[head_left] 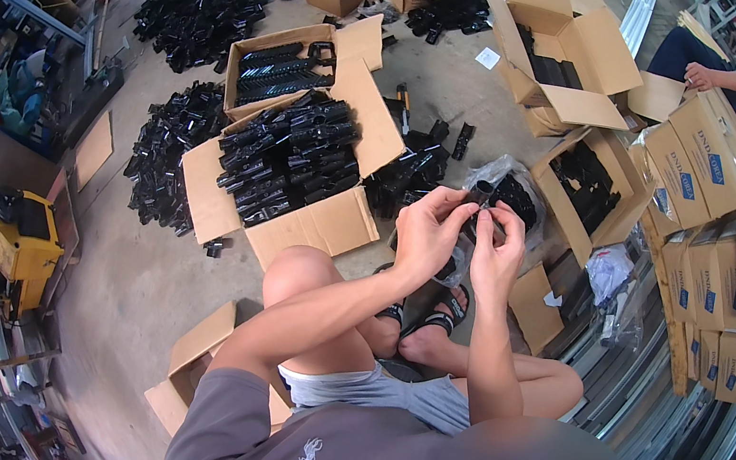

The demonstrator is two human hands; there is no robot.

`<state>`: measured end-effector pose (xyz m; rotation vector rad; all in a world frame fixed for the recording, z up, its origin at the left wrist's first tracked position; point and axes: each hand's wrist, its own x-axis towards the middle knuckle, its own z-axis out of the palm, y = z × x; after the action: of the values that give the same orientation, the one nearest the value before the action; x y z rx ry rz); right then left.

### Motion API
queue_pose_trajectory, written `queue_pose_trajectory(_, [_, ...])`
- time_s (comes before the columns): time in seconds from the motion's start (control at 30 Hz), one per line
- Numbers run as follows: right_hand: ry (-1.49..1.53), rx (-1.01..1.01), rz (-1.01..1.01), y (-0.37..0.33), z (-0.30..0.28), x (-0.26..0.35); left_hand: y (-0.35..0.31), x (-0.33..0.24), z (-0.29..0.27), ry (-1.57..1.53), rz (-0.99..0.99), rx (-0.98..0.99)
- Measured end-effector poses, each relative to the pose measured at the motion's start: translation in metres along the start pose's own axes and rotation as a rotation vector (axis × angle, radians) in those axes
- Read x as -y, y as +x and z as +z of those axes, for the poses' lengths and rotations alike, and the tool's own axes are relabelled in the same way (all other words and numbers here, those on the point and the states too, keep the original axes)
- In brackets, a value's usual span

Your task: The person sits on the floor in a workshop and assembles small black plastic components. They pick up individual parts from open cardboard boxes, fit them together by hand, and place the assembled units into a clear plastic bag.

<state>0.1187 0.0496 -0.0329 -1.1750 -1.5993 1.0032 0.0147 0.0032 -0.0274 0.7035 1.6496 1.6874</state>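
One black part (482,191), right of the packed carton (314,233): I see it pinched by the fingertips of left hand (426,233) and right hand (497,255). One loose pile of black parts (172,151), left of that carton.

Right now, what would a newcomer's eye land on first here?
Probably the open box heaped with black parts, left of the hands. Next, the left hand and right hand holding a small dark piece just right of centre. Then the yellow machine at far left.
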Motion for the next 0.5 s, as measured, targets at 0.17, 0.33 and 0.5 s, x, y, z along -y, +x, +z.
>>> queue_pose_trajectory(0.17, [0.045, 0.024, -0.018, -0.002, 0.001, -0.007, -0.001, 0.000, 0.000, 0.011, -0.001, -0.020])
queue_pose_trajectory(0.33, [-0.077, 0.041, -0.014, -0.002, -0.001, -0.002, -0.001, 0.001, -0.001, -0.014, 0.013, -0.020])
queue_pose_trajectory(0.5, [0.022, 0.042, 0.021, -0.015, -0.004, 0.018, 0.011, 0.009, -0.002, -0.191, -0.072, -0.032])
